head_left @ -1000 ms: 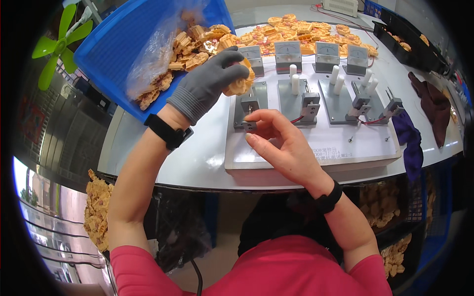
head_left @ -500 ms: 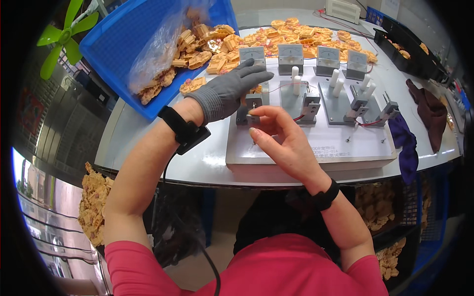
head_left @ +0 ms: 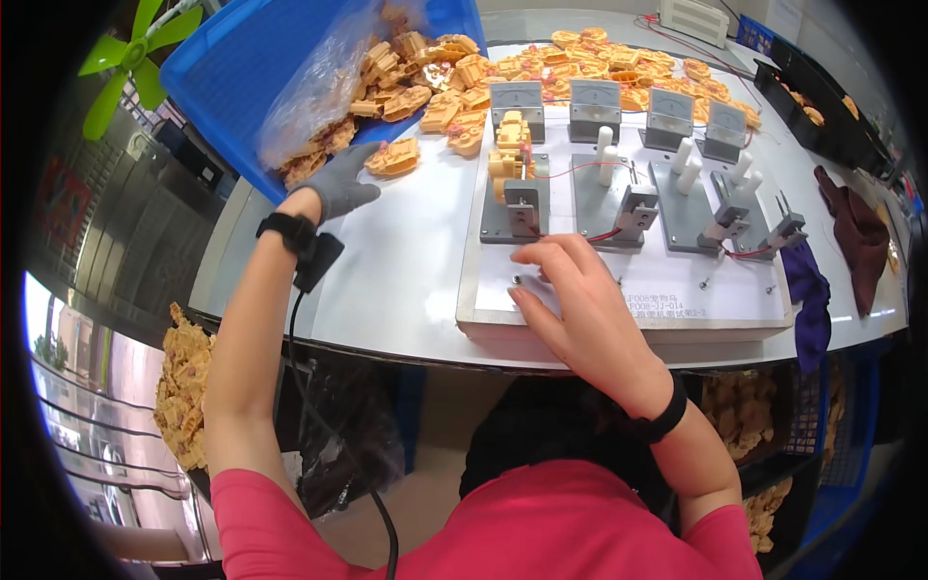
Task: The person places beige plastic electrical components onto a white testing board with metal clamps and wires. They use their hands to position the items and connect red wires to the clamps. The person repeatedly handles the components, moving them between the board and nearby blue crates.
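Yellow plastic molding (head_left: 509, 159) stands on the leftmost fixture (head_left: 498, 228), right behind its upright gray block, and neither of your hands is on it. Over at far left, there's the green fan (head_left: 135, 53), then the blue bin (head_left: 217, 92), heaped with more moldings and clear plastic film (head_left: 311, 97). Your gloved left hand (head_left: 343, 184) is beside the bin, thumb and fingers spread, right up against a loose molding (head_left: 392, 158) on the table; whether they touch it, I can't tell. Analog meters line up behind the fixtures, the first (head_left: 516, 94) just behind that mounted molding. Your bare right hand (head_left: 601, 324) is over the white board (head_left: 483, 295), thumb and index well parted, nothing visible between them but a small screw (head_left: 517, 279) on the board. Far right: purple cloth (head_left: 808, 304), then brown cloth (head_left: 856, 230).
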A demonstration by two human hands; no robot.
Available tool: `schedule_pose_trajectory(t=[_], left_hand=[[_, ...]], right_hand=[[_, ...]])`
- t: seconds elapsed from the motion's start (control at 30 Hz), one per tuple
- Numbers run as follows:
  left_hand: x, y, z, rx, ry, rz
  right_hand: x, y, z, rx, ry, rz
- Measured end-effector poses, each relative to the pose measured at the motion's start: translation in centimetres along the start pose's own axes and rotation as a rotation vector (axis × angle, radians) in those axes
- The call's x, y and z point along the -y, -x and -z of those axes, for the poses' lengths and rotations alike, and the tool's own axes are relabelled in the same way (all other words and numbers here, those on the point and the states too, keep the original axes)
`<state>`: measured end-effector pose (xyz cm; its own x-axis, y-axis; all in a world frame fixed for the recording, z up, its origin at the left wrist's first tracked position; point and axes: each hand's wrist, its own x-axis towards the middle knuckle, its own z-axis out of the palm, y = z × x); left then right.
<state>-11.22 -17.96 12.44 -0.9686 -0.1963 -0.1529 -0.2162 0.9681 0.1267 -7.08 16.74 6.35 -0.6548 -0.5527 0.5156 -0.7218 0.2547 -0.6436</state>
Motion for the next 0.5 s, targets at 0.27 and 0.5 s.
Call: schedule_pose_trajectory(t=[0.27,0.5], left_hand=[[2.8,-8.2,-1.7,0.079,0.044,0.137],[2.5,-7.3,-4.3,-0.017,0.046,0.183]], right_hand=[[-0.3,0.3,-0.3,-0.025,-0.089,-0.065],[-0.3,0.2,0.0,-0.028,-0.11,-0.091]])
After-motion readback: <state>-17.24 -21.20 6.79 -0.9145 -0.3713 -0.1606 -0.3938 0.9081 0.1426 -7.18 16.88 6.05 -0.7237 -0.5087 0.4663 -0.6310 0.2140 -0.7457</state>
